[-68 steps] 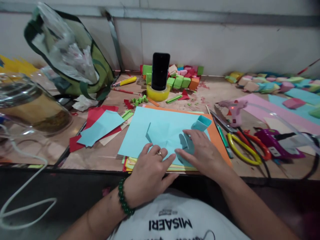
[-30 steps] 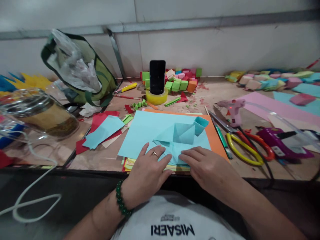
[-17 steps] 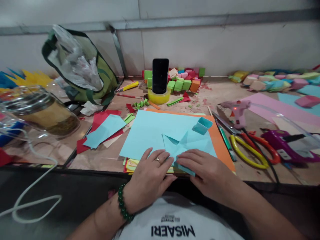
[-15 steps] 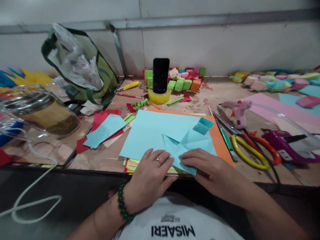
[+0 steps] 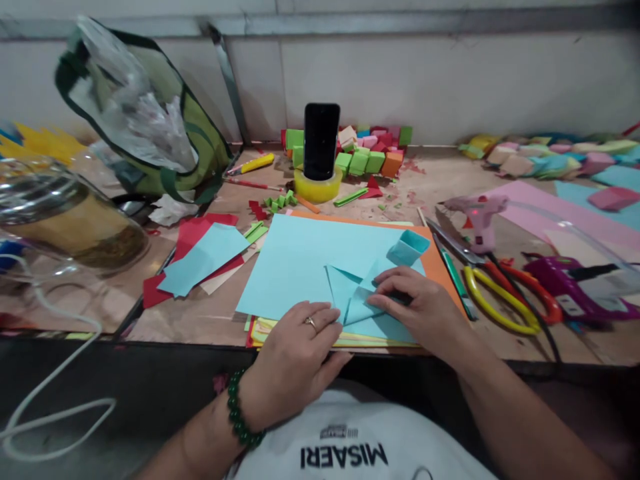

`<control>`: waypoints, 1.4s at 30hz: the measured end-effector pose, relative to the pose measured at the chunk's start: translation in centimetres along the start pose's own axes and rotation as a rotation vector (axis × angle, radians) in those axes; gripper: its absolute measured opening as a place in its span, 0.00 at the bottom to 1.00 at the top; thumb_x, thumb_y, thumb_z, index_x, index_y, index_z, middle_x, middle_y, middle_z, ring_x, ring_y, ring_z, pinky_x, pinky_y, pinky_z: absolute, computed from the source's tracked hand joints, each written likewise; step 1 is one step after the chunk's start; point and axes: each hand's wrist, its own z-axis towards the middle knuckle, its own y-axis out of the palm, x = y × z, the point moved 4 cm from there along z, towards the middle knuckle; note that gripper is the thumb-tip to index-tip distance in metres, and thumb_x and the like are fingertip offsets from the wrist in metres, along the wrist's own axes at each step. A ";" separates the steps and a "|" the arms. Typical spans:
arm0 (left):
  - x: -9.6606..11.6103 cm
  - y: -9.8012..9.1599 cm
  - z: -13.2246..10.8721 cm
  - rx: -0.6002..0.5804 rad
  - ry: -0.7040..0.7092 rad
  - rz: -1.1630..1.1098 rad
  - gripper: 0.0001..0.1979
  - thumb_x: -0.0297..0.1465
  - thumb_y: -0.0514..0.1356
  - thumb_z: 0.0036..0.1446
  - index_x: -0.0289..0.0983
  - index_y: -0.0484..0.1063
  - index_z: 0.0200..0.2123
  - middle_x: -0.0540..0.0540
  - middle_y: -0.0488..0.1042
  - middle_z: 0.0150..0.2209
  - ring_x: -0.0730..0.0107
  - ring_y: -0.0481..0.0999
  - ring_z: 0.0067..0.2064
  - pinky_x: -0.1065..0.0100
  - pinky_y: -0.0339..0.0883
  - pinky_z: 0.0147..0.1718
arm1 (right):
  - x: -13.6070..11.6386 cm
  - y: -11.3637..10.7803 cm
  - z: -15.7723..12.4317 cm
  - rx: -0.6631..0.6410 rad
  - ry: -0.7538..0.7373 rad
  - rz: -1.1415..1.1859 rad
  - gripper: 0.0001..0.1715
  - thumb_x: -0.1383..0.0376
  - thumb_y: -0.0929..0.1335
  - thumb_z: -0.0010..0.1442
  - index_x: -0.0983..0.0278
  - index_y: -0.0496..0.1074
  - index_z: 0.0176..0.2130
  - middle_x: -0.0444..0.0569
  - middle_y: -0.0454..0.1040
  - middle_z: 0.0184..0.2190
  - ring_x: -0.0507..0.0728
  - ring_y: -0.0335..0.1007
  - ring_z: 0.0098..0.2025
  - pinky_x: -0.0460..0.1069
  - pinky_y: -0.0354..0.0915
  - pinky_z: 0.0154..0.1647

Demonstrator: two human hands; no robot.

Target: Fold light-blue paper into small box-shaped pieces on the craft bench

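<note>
My left hand [image 5: 300, 357], with a ring on one finger, lies flat at the front edge of a stack of coloured sheets. Its fingertips rest beside a partly folded light-blue paper [image 5: 360, 303]. My right hand [image 5: 423, 300] has thumb and fingers closed on the right part of that folded paper; the exact grip is partly hidden. Beneath it is a larger light-blue sheet [image 5: 295, 260], with an orange sheet [image 5: 447, 287] showing at its right. A small open light-blue paper box [image 5: 409, 247] sits just beyond my right hand.
Scissors [image 5: 500, 300], a green cutter [image 5: 455, 280] and a pink glue gun [image 5: 480, 220] lie to the right. A phone [image 5: 321, 141] stands in a yellow tape roll [image 5: 317, 187]. Paper scraps [image 5: 205, 260], a jar [image 5: 75, 220] and a green bag [image 5: 210, 147] are on the left.
My right hand has moved up and away from the front edge, turning a flap of the light-blue paper over. My left hand stays at nearly the same place. The view has shifted slightly.
</note>
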 end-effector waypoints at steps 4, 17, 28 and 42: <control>0.1 -0.1 0.1 -0.010 0.007 -0.008 0.12 0.33 0.57 0.60 0.32 0.71 0.43 0.39 0.75 0.47 0.57 0.70 0.50 0.54 0.67 0.51 | -0.1 0.2 -0.1 0.016 0.017 -0.051 0.10 0.59 0.69 0.56 0.61 0.73 0.26 0.48 0.75 0.36 0.57 0.73 0.36 0.52 0.68 0.38; -0.1 -0.4 -0.1 -0.076 0.052 0.058 0.23 0.21 0.52 0.58 0.36 0.65 0.57 0.42 0.75 0.50 0.58 0.72 0.51 0.49 0.65 0.52 | -0.3 -0.1 -1.1 0.031 -0.055 -0.049 0.10 0.60 0.67 0.59 0.61 0.71 0.27 0.51 0.74 0.39 0.59 0.73 0.42 0.54 0.69 0.42; -0.2 -0.6 0.2 -0.120 0.075 0.063 0.22 0.22 0.52 0.58 0.34 0.66 0.56 0.41 0.75 0.50 0.60 0.71 0.51 0.50 0.64 0.52 | -0.4 -0.2 -1.2 0.058 -0.073 -0.060 0.10 0.61 0.67 0.59 0.61 0.71 0.28 0.51 0.75 0.38 0.59 0.73 0.41 0.54 0.70 0.42; -0.3 -1.0 0.3 -0.146 0.047 -0.003 0.17 0.25 0.53 0.58 0.33 0.70 0.51 0.42 0.74 0.51 0.60 0.70 0.53 0.50 0.61 0.55 | -0.6 -0.2 -1.2 0.060 -0.068 -0.058 0.10 0.61 0.67 0.59 0.62 0.70 0.28 0.51 0.75 0.38 0.59 0.73 0.41 0.54 0.69 0.42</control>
